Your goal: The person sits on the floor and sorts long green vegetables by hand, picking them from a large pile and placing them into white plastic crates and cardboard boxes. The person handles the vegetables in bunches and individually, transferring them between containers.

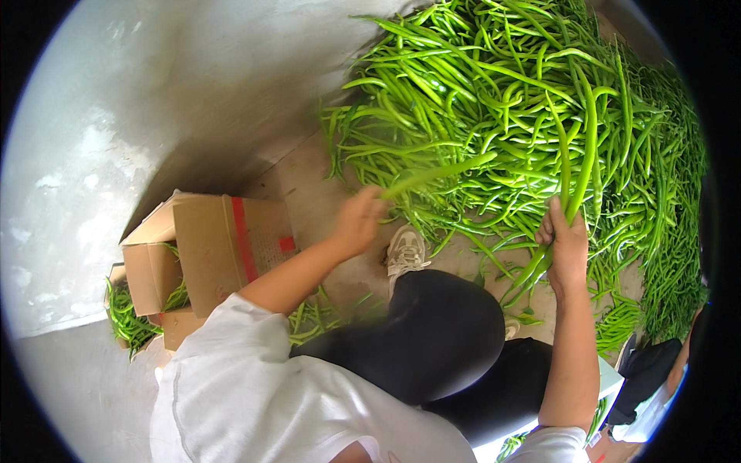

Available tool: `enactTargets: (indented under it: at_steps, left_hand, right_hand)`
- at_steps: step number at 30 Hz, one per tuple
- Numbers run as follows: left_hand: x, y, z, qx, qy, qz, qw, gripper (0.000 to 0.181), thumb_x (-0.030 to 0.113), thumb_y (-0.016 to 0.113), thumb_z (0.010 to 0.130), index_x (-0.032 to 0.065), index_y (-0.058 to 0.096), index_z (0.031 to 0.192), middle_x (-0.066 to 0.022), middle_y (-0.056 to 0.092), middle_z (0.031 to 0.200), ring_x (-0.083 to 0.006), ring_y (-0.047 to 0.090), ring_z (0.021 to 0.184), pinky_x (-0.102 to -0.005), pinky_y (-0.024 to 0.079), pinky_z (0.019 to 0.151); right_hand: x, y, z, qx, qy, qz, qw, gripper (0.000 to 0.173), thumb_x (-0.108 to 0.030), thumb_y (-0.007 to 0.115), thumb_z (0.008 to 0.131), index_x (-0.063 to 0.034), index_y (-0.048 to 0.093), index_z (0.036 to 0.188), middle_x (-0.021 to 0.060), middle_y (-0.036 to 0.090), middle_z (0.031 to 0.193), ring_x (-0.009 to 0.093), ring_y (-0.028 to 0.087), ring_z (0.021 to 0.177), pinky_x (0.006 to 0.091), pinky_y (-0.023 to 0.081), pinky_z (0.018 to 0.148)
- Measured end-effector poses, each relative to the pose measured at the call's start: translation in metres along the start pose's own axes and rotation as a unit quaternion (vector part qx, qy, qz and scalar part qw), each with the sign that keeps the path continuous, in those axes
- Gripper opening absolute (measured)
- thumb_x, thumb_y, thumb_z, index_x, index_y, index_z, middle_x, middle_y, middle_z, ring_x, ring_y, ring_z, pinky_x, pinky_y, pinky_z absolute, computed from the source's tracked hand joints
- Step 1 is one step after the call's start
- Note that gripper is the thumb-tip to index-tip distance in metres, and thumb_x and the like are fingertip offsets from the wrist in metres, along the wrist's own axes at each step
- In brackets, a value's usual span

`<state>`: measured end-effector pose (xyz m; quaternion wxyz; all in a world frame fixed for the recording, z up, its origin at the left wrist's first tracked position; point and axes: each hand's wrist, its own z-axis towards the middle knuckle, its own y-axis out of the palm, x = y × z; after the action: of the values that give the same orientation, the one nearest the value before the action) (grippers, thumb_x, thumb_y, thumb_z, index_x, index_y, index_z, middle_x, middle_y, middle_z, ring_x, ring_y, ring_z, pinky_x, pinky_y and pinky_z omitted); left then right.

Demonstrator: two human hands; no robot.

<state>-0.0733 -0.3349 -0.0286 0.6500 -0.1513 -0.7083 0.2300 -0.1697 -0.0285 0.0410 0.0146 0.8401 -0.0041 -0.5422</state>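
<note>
A single long green chili pepper (443, 175) is gripped at one end by my left hand (359, 223), and both look blurred. My right hand (567, 246) is closed around the middle of a few long green peppers (587, 144); their ends stick out above and below the fist. Beyond both hands spreads a large heap of green chili peppers (498, 98) on the floor. My left hand is over bare floor near the heap's lower left edge, while the right is over its front edge.
At left, an open cardboard box (208, 249) with red tape stands by the wall (116, 116), near another box of peppers (124, 312). Loose peppers (312, 318) lie beside my leg. My shoe (407, 252) touches the heap's edge. Another person's leg (645, 370) shows at lower right.
</note>
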Motion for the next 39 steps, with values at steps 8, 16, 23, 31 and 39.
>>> enactTargets:
  at_steps: [8,16,23,31,39]
  left_hand:
    - [0.007,-0.189,-0.082,0.295,0.005,-0.35,0.889,0.035,0.039,0.037,0.095,0.0099,0.043,0.076,0.0034,0.032,0.055,-0.0068,0.026,0.044,-0.0224,0.021,0.04]
    - [-0.005,-0.297,-0.189,0.327,-0.074,-0.418,0.844,0.045,0.042,0.034,0.094,0.0137,0.033,0.058,0.0028,0.023,0.048,-0.0098,0.018,0.04,-0.0242,0.017,0.038]
    - [0.016,-0.323,-0.243,-0.117,-0.334,0.096,0.931,0.042,0.035,0.045,0.09,0.0063,0.052,0.06,-0.0057,0.048,0.05,-0.0141,0.043,0.047,-0.0301,0.033,0.044]
    - [0.0,-0.177,-0.229,-0.415,-0.234,0.417,0.774,0.027,0.029,0.057,0.081,0.008,0.062,0.098,-0.0206,0.062,0.09,-0.0361,0.059,0.084,-0.0429,0.047,0.073]
    - [-0.115,-0.006,-0.015,-0.32,-0.107,0.37,0.866,0.042,0.024,0.057,0.082,0.0026,0.049,0.117,-0.0207,0.055,0.111,-0.0342,0.055,0.1,-0.0432,0.045,0.082]
  right_hand:
    - [-0.003,0.006,-0.02,-0.024,-0.017,-0.017,0.999,0.021,-0.028,0.055,0.089,-0.0075,0.049,0.091,-0.0048,0.033,0.061,0.007,0.031,0.052,0.0225,0.029,0.049]
    - [0.014,0.009,-0.038,-0.052,-0.024,-0.045,0.997,0.028,-0.032,0.057,0.089,-0.0057,0.052,0.095,-0.0031,0.033,0.063,0.008,0.031,0.054,0.0245,0.03,0.051]
    - [0.008,-0.001,-0.057,-0.01,-0.042,-0.085,0.995,0.028,-0.033,0.057,0.087,-0.0059,0.053,0.095,-0.0039,0.036,0.066,0.008,0.033,0.056,0.0248,0.03,0.053]
    - [0.005,0.001,-0.068,-0.008,-0.022,-0.073,0.997,0.021,-0.027,0.056,0.089,-0.0068,0.052,0.09,-0.0049,0.035,0.06,0.006,0.031,0.051,0.0225,0.03,0.05]
    - [0.002,-0.002,-0.061,0.004,0.013,-0.048,0.999,0.025,-0.028,0.055,0.09,-0.0046,0.051,0.096,-0.0044,0.034,0.063,0.006,0.031,0.053,0.0213,0.03,0.05]
